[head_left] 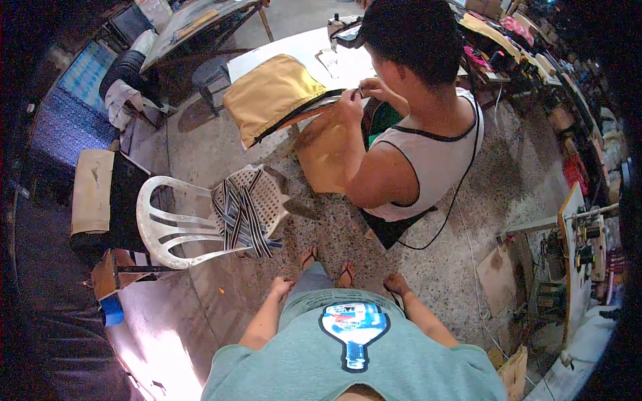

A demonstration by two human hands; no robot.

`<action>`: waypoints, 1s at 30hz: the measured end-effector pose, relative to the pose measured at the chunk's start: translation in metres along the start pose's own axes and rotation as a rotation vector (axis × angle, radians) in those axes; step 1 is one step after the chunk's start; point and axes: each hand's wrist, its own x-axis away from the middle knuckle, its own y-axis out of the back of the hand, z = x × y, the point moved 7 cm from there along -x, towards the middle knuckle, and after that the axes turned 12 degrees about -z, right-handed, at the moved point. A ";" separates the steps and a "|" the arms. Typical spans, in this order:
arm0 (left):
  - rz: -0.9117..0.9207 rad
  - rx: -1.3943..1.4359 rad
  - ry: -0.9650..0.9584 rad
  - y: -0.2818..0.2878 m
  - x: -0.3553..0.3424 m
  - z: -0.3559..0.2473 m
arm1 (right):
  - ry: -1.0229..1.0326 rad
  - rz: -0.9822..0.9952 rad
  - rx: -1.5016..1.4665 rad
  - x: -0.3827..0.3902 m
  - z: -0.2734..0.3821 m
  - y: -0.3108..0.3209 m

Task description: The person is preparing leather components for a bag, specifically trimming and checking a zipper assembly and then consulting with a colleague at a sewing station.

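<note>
I look straight down at my own body in a teal shirt and grey trousers. My left hand (281, 287) hangs at my left hip, fingers loosely curled, holding nothing. My right hand (396, 283) hangs at my right hip, also without anything in it. My feet in sandals (328, 262) stand on a speckled stone floor (461, 220). In front of me a seated person in a white sleeveless top (428, 160) works with both hands on tan fabric with a black edge (274, 93) at a white table.
A white plastic chair (200, 217) with black-and-white striped straps (244, 214) draped over its seat stands to my front left. A sewing machine table (582, 247) is at the right. Cluttered benches line the far right; a dark cabinet with a tan board sits at the left.
</note>
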 end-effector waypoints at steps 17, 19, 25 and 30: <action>0.017 0.039 0.007 0.001 0.001 -0.008 | -0.037 -0.151 -0.037 -0.003 -0.021 -0.007; -0.001 0.063 0.017 0.008 0.008 0.000 | -0.091 -0.031 -0.067 -0.003 0.003 0.001; -0.004 0.059 0.016 0.003 0.005 -0.004 | -0.010 -0.108 0.026 0.003 0.012 0.014; -0.025 -0.023 -0.010 0.005 0.003 -0.001 | 0.005 -0.186 -0.056 0.002 0.004 0.008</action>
